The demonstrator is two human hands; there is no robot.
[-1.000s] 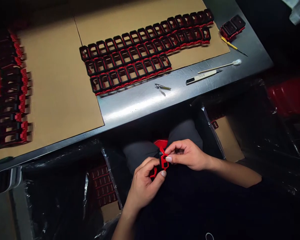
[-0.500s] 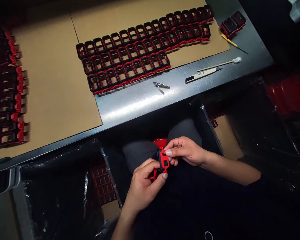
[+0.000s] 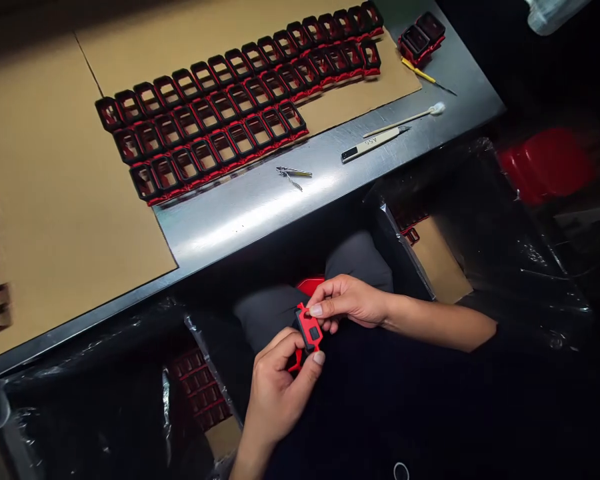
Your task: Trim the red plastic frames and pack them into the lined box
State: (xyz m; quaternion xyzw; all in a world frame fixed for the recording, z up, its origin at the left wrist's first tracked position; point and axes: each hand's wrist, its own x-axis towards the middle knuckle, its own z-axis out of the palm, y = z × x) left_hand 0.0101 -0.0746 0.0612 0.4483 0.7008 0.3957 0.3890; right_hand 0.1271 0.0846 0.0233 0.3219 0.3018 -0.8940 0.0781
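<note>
Over my lap, below the table edge, both hands hold one small red and black plastic part point(image 3: 308, 331). My left hand point(image 3: 279, 387) grips its lower end between thumb and fingers. My right hand point(image 3: 349, 301) pinches its top end with thumb and forefinger. On the metal table point(image 3: 260, 200) above, several rows of the same black and red frame parts point(image 3: 220, 120) lie on brown cardboard point(image 3: 55, 193).
Small tweezers point(image 3: 293, 174), a craft knife point(image 3: 373, 142), a cotton swab point(image 3: 405, 120) and a yellow tool point(image 3: 423, 75) lie on the table's right part. Two more parts point(image 3: 421, 35) sit at the far right corner. Plastic-lined boxes of parts point(image 3: 203, 387) stand beside my legs.
The view has swung, so the table and parts appear shifted left. My hands have turned the red part slightly between them and still hold it.
</note>
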